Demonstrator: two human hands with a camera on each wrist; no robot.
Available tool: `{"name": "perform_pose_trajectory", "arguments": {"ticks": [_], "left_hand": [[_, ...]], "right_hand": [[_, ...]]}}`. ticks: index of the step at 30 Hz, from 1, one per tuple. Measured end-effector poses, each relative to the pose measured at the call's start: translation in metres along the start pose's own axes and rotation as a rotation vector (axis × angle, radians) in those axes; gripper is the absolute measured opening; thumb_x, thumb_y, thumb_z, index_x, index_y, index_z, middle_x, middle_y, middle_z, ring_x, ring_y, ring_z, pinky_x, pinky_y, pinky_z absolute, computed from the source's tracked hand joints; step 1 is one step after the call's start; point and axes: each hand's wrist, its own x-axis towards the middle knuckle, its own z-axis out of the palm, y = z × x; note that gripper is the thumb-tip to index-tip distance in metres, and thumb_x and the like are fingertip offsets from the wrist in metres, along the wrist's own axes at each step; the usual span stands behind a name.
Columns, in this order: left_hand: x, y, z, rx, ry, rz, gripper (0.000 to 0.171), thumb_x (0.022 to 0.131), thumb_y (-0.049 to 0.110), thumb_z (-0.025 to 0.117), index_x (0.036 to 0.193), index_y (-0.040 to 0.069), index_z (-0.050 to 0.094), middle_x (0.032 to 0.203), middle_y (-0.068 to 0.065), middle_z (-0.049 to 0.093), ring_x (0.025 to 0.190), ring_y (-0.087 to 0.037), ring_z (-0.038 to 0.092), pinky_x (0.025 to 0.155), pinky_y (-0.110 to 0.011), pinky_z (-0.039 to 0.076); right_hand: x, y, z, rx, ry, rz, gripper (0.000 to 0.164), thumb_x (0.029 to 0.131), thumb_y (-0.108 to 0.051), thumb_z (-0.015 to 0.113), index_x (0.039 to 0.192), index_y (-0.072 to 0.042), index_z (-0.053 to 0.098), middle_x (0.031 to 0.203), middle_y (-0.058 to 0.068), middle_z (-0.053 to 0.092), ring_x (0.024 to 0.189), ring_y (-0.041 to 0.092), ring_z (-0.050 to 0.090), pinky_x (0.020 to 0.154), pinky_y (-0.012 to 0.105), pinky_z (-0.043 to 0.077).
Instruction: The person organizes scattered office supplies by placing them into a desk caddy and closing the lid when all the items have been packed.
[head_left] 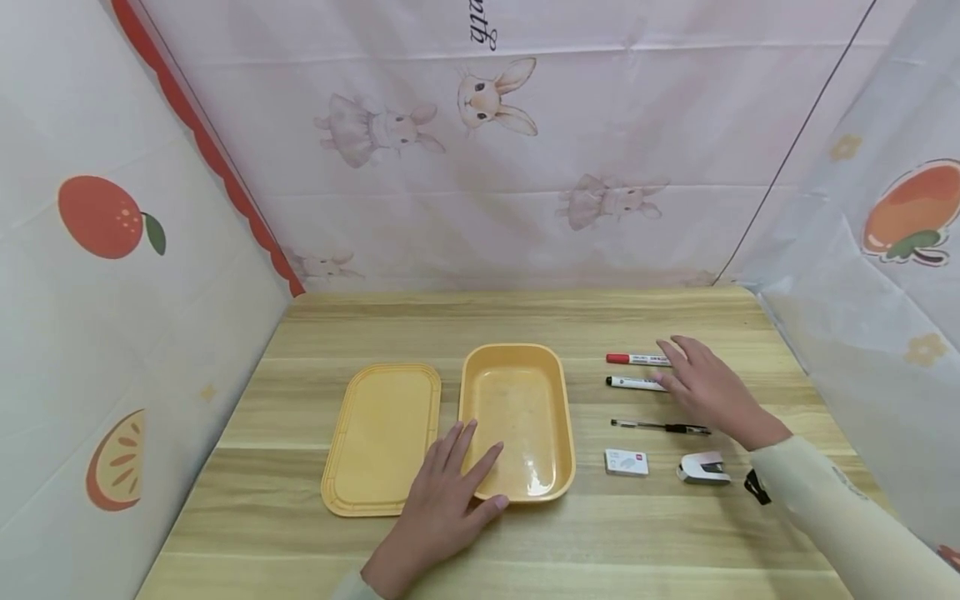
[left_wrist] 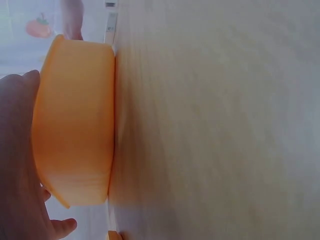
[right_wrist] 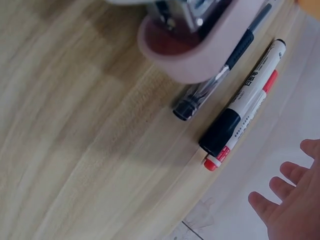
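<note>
My left hand rests at the near left rim of a yellow plastic box, fingers spread and reaching over the edge. In the left wrist view the box's side wall stands beside the hand. At the right, my right hand hovers over the right ends of a red marker and a black marker, partly hiding both. The right wrist view shows that hand apart from the black marker, fingers loosely extended and holding nothing.
A yellow lid lies left of the box. Below the markers are a black pen, a small white box and a stapler. A black item sits by the right sleeve. Printed cloth walls border the wooden table.
</note>
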Motion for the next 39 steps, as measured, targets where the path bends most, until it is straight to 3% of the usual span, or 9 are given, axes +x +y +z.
{"name": "perform_pose_trajectory", "arguments": {"ticks": [6, 11, 17, 27, 32, 39], "left_hand": [[0.0, 0.002, -0.001, -0.039, -0.048, -0.033, 0.067, 0.099, 0.07, 0.033, 0.159, 0.04, 0.026, 0.171, -0.005, 0.003, 0.158, -0.024, -0.001, 0.123, -0.058, 0.019], [0.0, 0.002, -0.002, -0.033, -0.032, -0.021, 0.066, 0.1, 0.069, 0.033, 0.159, 0.041, 0.023, 0.171, -0.006, 0.004, 0.158, -0.025, -0.001, 0.123, -0.059, 0.017], [0.001, 0.001, 0.0, -0.021, -0.007, -0.001, 0.066, 0.1, 0.068, 0.033, 0.159, 0.039, 0.028, 0.171, -0.006, 0.003, 0.158, -0.027, 0.004, 0.122, -0.061, 0.018], [-0.001, 0.002, -0.002, -0.024, -0.03, -0.018, 0.066, 0.1, 0.069, 0.032, 0.159, 0.041, 0.025, 0.171, -0.004, 0.0, 0.158, -0.024, -0.002, 0.123, -0.06, 0.015], [-0.002, 0.002, -0.001, -0.028, -0.03, -0.024, 0.068, 0.1, 0.069, 0.032, 0.16, 0.039, 0.024, 0.171, -0.004, 0.0, 0.158, -0.025, -0.001, 0.122, -0.061, 0.016], [-0.002, 0.002, -0.001, -0.018, -0.007, -0.028, 0.07, 0.099, 0.07, 0.035, 0.16, 0.037, 0.024, 0.171, -0.006, 0.004, 0.158, -0.023, 0.0, 0.123, -0.059, 0.016]], "right_hand": [[0.006, 0.004, 0.003, 0.005, -0.043, 0.023, 0.07, 0.107, -0.046, 0.041, 0.158, 0.0, 0.026, 0.157, 0.031, 0.026, 0.143, 0.051, 0.027, 0.113, 0.068, 0.026], [0.012, 0.007, 0.003, 0.033, -0.064, 0.063, 0.076, 0.106, -0.054, 0.038, 0.159, -0.002, 0.021, 0.157, 0.031, 0.027, 0.143, 0.052, 0.026, 0.113, 0.069, 0.025], [0.015, 0.02, 0.006, 0.052, -0.07, 0.102, 0.084, 0.102, -0.059, 0.043, 0.159, -0.001, 0.021, 0.155, 0.032, 0.032, 0.141, 0.052, 0.03, 0.112, 0.07, 0.027], [0.022, 0.042, 0.01, 0.026, -0.077, 0.122, 0.075, 0.1, -0.041, 0.06, 0.153, 0.004, 0.031, 0.141, 0.033, 0.048, 0.131, 0.053, 0.044, 0.106, 0.068, 0.037], [0.022, 0.05, 0.01, -0.047, -0.061, 0.077, 0.068, 0.097, -0.035, 0.067, 0.145, 0.006, 0.043, 0.125, 0.03, 0.059, 0.117, 0.048, 0.056, 0.096, 0.065, 0.047], [0.024, 0.059, 0.013, -0.108, -0.074, 0.085, 0.061, 0.097, -0.032, 0.068, 0.14, 0.006, 0.05, 0.129, 0.031, 0.058, 0.117, 0.049, 0.057, 0.094, 0.064, 0.048]]}}
